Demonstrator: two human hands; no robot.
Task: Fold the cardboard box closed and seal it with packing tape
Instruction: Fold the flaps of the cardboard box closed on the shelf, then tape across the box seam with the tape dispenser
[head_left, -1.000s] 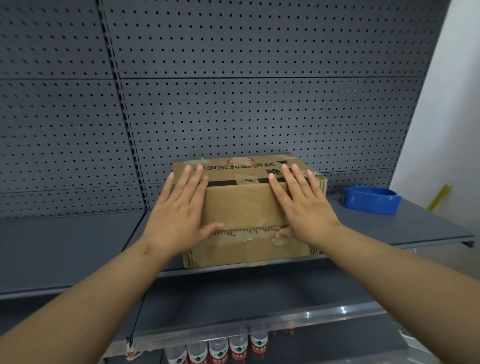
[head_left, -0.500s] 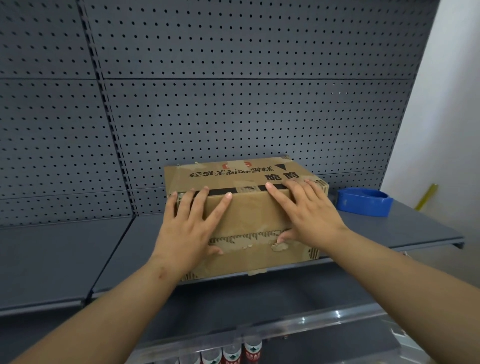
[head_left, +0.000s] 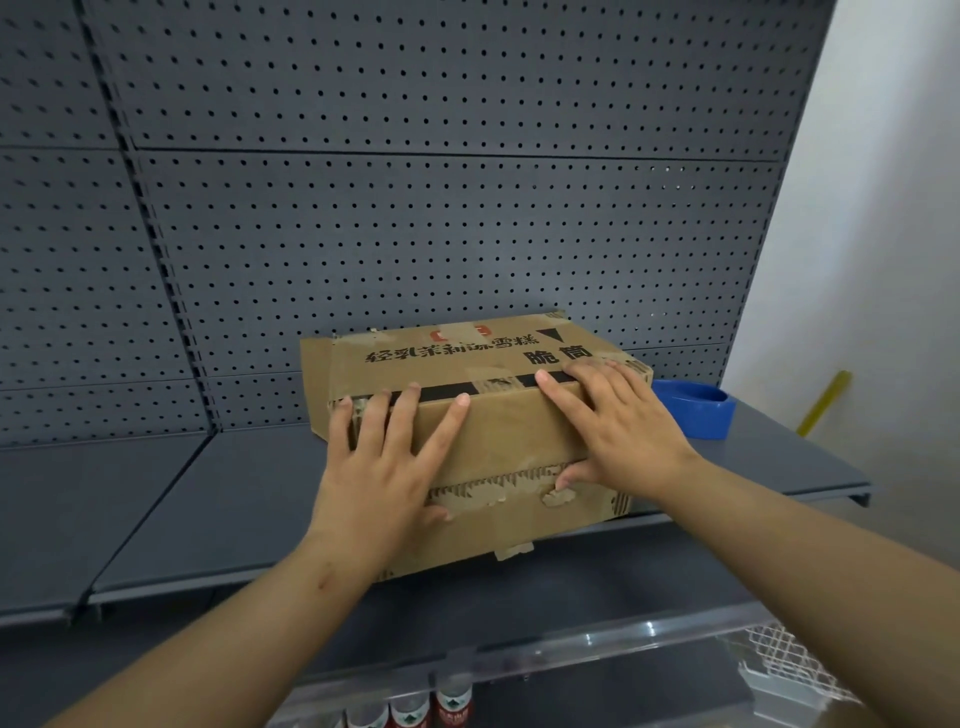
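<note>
While both palms press flat on its near top flap, the cardboard box (head_left: 483, 431) sits on the grey shelf (head_left: 218, 499). Left hand (head_left: 384, 467) and right hand (head_left: 618, 431) lie splayed, fingers spread, gripping nothing. Just beyond the right fingertips stands a blue tape dispenser (head_left: 696, 408).

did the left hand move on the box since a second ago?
Yes. The left hand slid toward the person and leftward along the cardboard box; its fingertips now stop at the black stripe instead of reaching past it.

Both forearms bare, a small mark on the left forearm (head_left: 324, 581)
</note>
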